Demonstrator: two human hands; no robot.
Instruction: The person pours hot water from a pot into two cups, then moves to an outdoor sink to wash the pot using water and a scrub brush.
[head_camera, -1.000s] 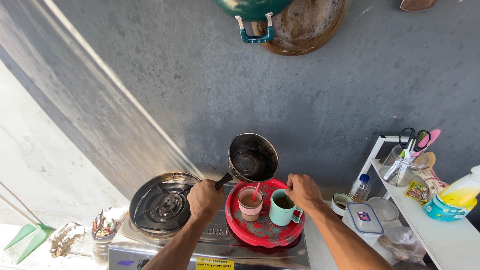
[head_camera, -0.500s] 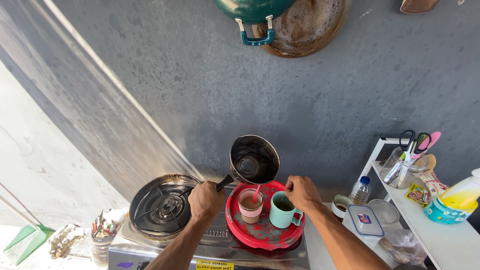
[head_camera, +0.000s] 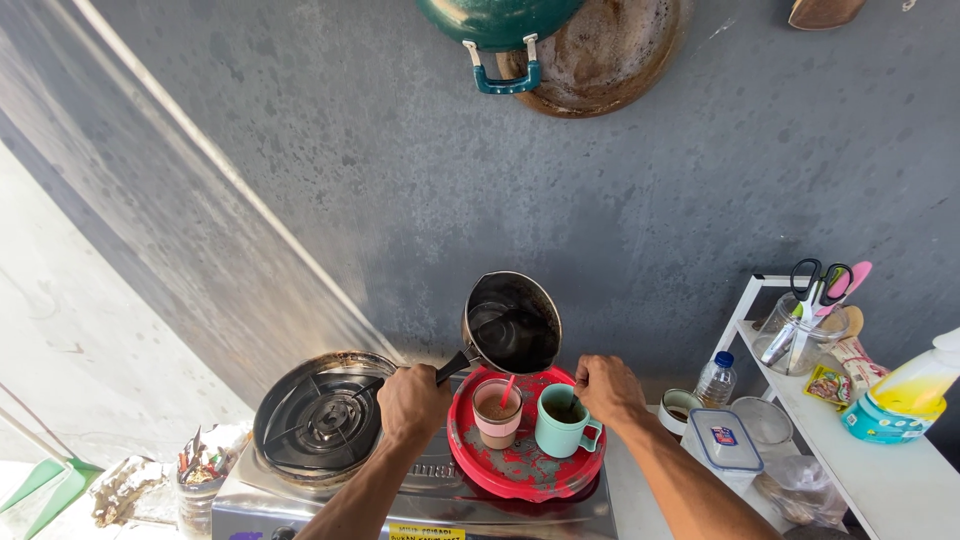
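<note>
My left hand (head_camera: 411, 402) grips the black handle of a small dark saucepan (head_camera: 511, 322), held tilted above a pink cup (head_camera: 497, 411). A pink spoon stands in that cup, which holds brown drink. Beside it is a teal mug (head_camera: 558, 424). My right hand (head_camera: 605, 389) is closed over the mug's rim, pinching a thin stirrer that dips into it. Both cups stand on a round red tray (head_camera: 520, 467) lying on the right side of a steel gas stove (head_camera: 340, 482).
The stove's left burner (head_camera: 322, 414) is bare. A jar of odds and ends (head_camera: 196, 472) stands left of the stove. Right of it sit a plastic container (head_camera: 724, 440), a small bottle (head_camera: 714, 378) and a white shelf (head_camera: 880, 470) with a scissors jar and a yellow bottle. Pans (head_camera: 560, 40) hang on the grey wall.
The saucepan has tipped a little further and shifted slightly right over the pink cup. My right hand stays at the teal mug. The view has drifted slightly.
</note>
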